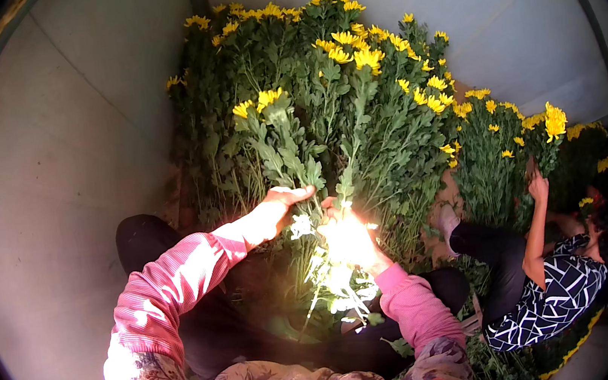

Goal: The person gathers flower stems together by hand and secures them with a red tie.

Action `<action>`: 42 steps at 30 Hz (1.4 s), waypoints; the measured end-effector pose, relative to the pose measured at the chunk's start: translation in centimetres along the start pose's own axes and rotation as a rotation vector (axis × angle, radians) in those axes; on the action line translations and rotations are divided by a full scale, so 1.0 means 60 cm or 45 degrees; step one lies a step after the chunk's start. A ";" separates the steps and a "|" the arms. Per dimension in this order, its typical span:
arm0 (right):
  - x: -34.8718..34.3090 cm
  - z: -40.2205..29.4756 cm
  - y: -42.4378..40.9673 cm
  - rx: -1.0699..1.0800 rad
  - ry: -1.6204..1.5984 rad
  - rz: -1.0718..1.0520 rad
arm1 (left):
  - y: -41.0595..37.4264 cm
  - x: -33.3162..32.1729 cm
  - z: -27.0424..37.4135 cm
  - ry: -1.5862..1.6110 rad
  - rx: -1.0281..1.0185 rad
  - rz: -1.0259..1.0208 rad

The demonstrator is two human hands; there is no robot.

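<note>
My left hand (277,207) is closed around the leafy stems of a few yellow chrysanthemums (270,98), whose blooms point away from me. Close to its right, my right hand (346,236) grips chrysanthemum stems (346,185), one of which seems to rise to a yellow bloom (369,59). Strong sunlight washes out the fingers of that hand. Below it, stem ends and leaves (344,287) hang over my lap, brightly lit. Just beyond both hands lies a large heap of long-stemmed yellow chrysanthemums (276,56).
Pale wall panels (50,164) curve along the left and far sides. At the right, a co-worker (544,291) in a patterned top sits by another heap of yellow chrysanthemums (484,151), one arm raised to a bloom. Loose greenery (496,366) lies between us.
</note>
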State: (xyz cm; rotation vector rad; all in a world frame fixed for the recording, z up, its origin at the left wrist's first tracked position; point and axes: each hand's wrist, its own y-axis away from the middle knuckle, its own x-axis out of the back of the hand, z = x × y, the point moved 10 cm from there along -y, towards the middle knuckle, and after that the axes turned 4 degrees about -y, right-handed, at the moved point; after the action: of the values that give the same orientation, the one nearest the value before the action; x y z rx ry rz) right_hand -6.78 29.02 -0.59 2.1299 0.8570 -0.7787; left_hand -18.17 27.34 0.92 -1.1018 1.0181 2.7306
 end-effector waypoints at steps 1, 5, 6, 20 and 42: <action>-0.019 -0.005 0.003 -0.033 -0.176 -0.069 | -0.004 0.028 0.007 0.065 -0.002 0.129; -0.017 -0.021 0.022 0.196 0.542 0.064 | 0.000 0.056 0.036 0.014 -0.227 0.423; -0.024 -0.030 0.026 0.276 0.931 -0.012 | 0.002 0.041 0.041 -0.037 -0.230 0.357; 0.012 0.042 0.022 0.030 0.418 0.344 | 0.017 -0.001 0.065 0.146 -0.295 0.004; -0.028 -0.065 -0.061 0.010 1.648 0.231 | 0.045 0.098 0.123 0.273 -0.470 0.751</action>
State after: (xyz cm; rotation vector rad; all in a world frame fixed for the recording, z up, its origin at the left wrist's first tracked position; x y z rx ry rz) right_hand -9.55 33.46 1.48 2.5497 1.1920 0.8410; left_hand -27.76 28.30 2.70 -1.3459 1.0206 3.4399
